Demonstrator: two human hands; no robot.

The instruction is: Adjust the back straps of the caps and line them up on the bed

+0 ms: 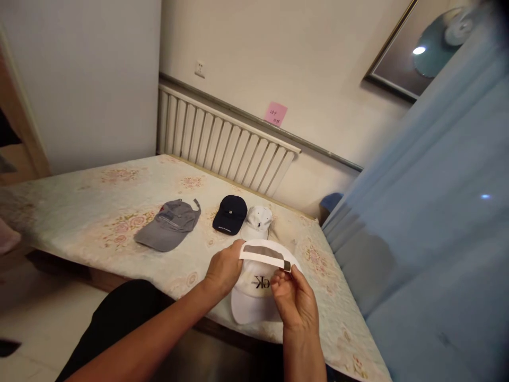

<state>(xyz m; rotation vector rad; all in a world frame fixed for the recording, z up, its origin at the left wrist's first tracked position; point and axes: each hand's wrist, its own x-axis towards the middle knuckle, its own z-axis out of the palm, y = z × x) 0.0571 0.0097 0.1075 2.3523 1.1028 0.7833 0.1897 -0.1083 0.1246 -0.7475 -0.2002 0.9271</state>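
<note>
A white baseball cap point(254, 310) with dark letters on its front is between my hands at the bed's near edge, its brim toward me. My left hand point(225, 269) grips the left side of the cap's rim, by the end of the back strap. At the strap's right end, near a dark buckle, the fingers of my right hand point(296, 297) are closed on the strap. Beyond lie a grey cap point(169, 225) with its strap sticking up, a black cap point(230, 215), and a smaller white cap point(258, 220) with a dark logo, beside the black one.
A floral sheet point(191, 183) covers the bed. Behind it are a white radiator point(222, 143) and a wall with a pink note point(275, 113). A blue curtain point(429, 212) hangs on the right, and a pale cabinet point(99, 79) stands at the left.
</note>
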